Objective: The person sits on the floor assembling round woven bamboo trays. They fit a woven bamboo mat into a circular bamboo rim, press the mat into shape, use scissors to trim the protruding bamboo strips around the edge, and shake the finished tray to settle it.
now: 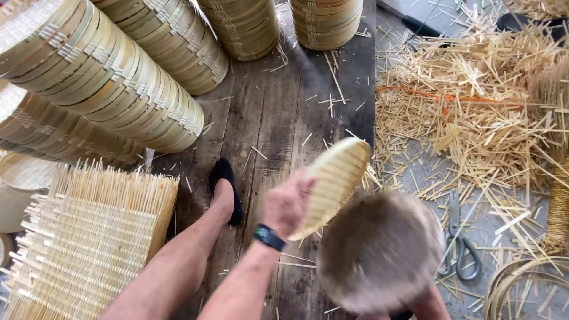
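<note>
Left grip: left hand (288,204) is clenched around the edge of a round woven bamboo disc (333,184), which stands tilted on its rim, above the wooden floor (278,118).
Right grip: right hand is hidden under a blurred round wooden block (379,252) at the lower edge; whether it grasps anything I cannot tell.
Wrist: a dark watch (269,237) sits on the left wrist.
Disc position: just beside the wooden block, its lower edge close to the block's top left.
Foot: a leg stretches out to a foot in a black shoe (227,186), flat on the floor boards.
Left side: stacks of round bamboo steamer frames (112,77) lie on their sides; below them a pile of square woven mats (89,243) with loose stick ends.
Right side: a heap of bamboo offcuts (474,101) spreads over the floor, with grey shears (461,252) lying near the block.
</note>
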